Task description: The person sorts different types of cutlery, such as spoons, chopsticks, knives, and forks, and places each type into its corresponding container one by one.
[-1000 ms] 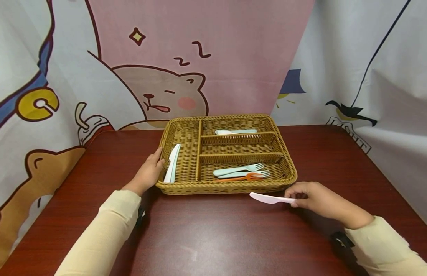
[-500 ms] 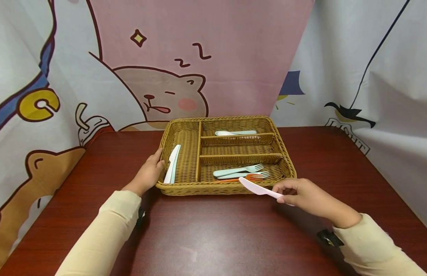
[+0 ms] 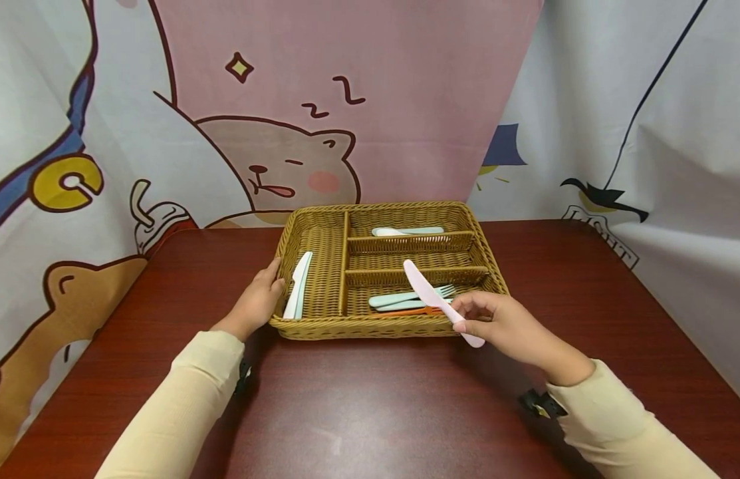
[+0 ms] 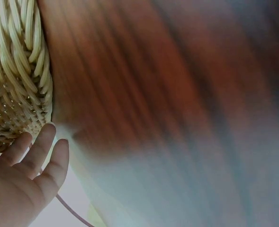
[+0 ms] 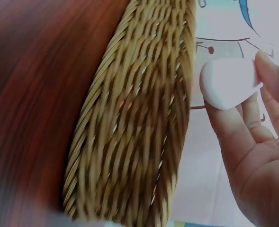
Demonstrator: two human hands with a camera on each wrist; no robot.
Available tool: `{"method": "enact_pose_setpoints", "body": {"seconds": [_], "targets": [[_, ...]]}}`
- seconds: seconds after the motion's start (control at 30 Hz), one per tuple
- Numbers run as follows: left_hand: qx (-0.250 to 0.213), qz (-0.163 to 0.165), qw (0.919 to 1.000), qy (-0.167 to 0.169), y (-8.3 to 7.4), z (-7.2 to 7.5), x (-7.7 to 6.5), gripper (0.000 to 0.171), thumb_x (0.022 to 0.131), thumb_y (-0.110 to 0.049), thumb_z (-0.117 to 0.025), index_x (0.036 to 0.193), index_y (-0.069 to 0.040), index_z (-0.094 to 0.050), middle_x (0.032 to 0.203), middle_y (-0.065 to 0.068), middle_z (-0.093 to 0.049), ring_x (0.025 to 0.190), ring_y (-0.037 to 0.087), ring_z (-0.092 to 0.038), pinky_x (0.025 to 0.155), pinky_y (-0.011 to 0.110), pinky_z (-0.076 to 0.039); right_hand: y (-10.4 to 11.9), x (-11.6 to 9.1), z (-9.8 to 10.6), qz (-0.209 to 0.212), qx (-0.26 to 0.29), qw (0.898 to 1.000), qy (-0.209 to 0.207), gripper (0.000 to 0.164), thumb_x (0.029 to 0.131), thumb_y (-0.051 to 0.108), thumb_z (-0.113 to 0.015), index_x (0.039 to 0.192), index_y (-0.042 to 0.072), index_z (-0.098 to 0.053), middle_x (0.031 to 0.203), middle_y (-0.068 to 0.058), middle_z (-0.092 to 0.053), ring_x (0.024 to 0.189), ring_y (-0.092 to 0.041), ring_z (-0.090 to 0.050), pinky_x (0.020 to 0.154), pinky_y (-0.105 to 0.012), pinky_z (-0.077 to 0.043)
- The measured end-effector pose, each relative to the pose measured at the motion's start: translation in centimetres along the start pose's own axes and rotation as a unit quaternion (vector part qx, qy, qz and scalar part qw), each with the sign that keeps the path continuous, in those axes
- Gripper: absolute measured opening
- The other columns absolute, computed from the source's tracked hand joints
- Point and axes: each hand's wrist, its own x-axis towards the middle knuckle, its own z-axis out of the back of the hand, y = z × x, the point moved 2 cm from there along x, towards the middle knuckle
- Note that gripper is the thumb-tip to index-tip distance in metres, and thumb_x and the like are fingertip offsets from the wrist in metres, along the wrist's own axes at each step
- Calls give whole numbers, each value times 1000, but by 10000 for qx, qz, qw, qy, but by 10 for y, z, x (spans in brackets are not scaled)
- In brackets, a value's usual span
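Observation:
A pink plastic knife is pinched between the thumb and fingers of my right hand. Its blade points up and left, above the front right compartment of the wicker basket. In the right wrist view the knife's handle end shows beside the thumb. My left hand rests against the basket's left side, and its fingers lie fairly straight along the outer wall. Two knives, one white and one pale green, lie in the left compartment. Two pale green forks and an orange fork lie in the front right compartment, partly hidden.
The back right compartment holds a white spoon and a pale green piece of cutlery. Dividers split the basket. It stands on a reddish-brown table, in front of a printed curtain.
My right hand has moved left and up with the pink knife, from the front right corner to over the basket's front rim. The blade has turned upward. My left hand stays in place.

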Motion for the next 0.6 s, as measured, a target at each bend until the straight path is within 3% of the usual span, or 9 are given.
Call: {"method": "enact_pose_setpoints", "body": {"seconds": [0.2, 0.4, 0.6], "targets": [[-47, 42, 10000, 35, -2, 1, -1, 58, 107, -23, -27, 156, -8, 0, 158, 26, -6, 144, 42, -10, 113, 58, -14, 10, 12, -10, -64, 649, 9977, -180, 18, 85, -1, -69, 102, -2, -64, 83, -7, -63, 74, -10, -60, 60, -28, -52], [-42, 24, 10000, 39, -3, 1, -2, 58, 107, -23, -27, 156, -8, 0, 158, 26, -6, 144, 42, -10, 113, 59, -14, 23, 24, -22, -458, 1601, 9857, -256, 23, 87, -2, -67, 107, -9, -59, 86, -8, -61, 73, -11, -60, 59, -31, -55], [-19, -9, 10000, 31, -1, 1, -2, 59, 107, -23, -27, 156, -7, 0, 158, 27, -6, 144, 43, -11, 113, 59, -15, 34, 40, -32, -634, 2065, 9746, -584, 27, 86, -3, -68, 110, -10, -58, 86, -3, -60, 74, -12, -59, 60, -28, -54]]}}
